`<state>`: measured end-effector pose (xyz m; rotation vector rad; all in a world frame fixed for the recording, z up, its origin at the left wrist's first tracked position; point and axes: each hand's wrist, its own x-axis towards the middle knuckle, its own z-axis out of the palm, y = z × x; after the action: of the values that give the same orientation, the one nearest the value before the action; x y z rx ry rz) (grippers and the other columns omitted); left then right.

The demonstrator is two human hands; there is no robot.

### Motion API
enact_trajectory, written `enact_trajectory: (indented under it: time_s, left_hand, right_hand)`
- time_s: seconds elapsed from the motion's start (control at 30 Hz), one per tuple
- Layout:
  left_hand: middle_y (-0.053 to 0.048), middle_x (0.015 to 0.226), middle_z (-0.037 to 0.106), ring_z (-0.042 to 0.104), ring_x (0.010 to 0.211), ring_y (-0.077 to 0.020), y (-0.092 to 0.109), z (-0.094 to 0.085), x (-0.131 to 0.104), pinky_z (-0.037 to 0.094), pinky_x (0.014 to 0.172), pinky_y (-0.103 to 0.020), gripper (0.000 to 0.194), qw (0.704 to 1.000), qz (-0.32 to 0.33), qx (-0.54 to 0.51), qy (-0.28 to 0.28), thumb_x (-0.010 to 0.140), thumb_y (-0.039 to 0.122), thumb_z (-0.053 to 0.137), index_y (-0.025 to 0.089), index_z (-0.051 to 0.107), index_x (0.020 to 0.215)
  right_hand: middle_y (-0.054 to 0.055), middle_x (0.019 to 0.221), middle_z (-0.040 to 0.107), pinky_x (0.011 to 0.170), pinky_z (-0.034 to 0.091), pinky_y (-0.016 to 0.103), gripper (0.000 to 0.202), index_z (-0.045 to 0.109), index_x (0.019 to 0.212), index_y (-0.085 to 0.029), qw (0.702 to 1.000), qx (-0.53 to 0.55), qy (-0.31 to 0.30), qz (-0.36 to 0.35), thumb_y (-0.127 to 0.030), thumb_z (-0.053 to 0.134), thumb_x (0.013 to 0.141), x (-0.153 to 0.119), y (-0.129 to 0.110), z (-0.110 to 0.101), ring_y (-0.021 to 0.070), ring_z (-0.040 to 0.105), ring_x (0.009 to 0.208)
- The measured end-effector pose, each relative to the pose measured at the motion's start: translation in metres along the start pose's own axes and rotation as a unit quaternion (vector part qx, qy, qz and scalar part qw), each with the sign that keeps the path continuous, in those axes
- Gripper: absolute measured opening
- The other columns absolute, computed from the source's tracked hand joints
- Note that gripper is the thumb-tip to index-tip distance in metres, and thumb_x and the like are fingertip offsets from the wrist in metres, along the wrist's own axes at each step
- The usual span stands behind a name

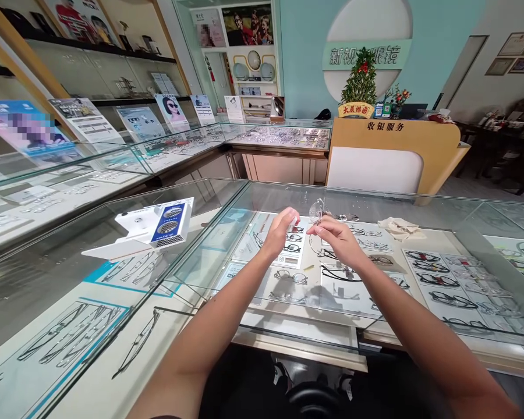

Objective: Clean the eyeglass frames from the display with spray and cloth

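Both of my hands are raised over the glass counter [262,201]. My left hand [282,230] is closed around a small whitish object [294,222], mostly hidden by the fingers. A short gap to its right, my right hand [338,235] pinches a pair of thin-rimmed eyeglasses [318,209] near the middle. One clear lens points up and the other hangs below the fingers. Under the glass, beneath my hands, lie rows of display eyeglasses [290,276].
An opened white and blue box [170,224] stands on the counter at the left. A crumpled beige cloth [399,228] lies to the right. Beyond are more glass display cases [279,137] and a yellow and white reception desk [393,137] with plants.
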<state>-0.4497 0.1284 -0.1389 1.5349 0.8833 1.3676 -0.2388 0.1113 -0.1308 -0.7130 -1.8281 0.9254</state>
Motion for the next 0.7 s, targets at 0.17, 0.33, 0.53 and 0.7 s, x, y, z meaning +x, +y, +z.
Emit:
enact_trajectory:
  time_s: [0.17,0.33,0.53,0.7]
  left_hand:
    - [-0.002,0.082,0.052,0.049,0.079,-0.0182,0.004,0.006,-0.005,0.042,0.077,-0.033,0.043,0.996,0.015,0.077,-0.051,0.098,0.059,0.049,0.020,0.055,0.080]
    - [0.000,0.078,0.050,0.045,0.076,-0.0178,0.003,0.009,-0.009,0.039,0.077,-0.033,0.042,0.984,0.003,0.151,-0.096,0.099,0.059,0.052,0.020,0.053,0.082]
    - [-0.001,0.081,0.053,0.047,0.078,-0.0186,0.007,0.004,-0.009,0.039,0.078,-0.034,0.043,0.983,0.010,0.153,-0.102,0.099,0.059,0.051,0.020,0.055,0.082]
    - [-0.002,0.082,0.054,0.048,0.077,-0.0187,0.003,0.001,-0.005,0.041,0.079,-0.034,0.047,0.990,0.021,0.114,-0.086,0.099,0.063,0.047,0.021,0.056,0.082]
  right_hand:
    - [0.004,0.092,0.060,0.085,0.046,0.039,0.041,0.086,0.100,-0.029,0.999,0.012,0.042,0.018,-0.062,0.061,0.103,0.001,0.004,-0.006,0.0221,0.057,0.091]
    - [0.004,0.090,0.059,0.087,0.047,0.040,0.041,0.086,0.100,-0.029,0.997,0.016,0.074,0.022,-0.063,0.062,0.102,0.003,0.005,-0.010,0.0226,0.057,0.092]
    - [0.003,0.086,0.060,0.086,0.046,0.040,0.042,0.086,0.099,-0.028,0.996,0.016,0.082,0.014,-0.063,0.062,0.101,0.004,0.003,-0.012,0.0223,0.055,0.089]
    - [0.003,0.085,0.061,0.088,0.048,0.040,0.041,0.086,0.097,-0.029,0.996,0.027,0.087,0.014,-0.062,0.063,0.100,0.004,0.002,-0.014,0.0211,0.056,0.087]
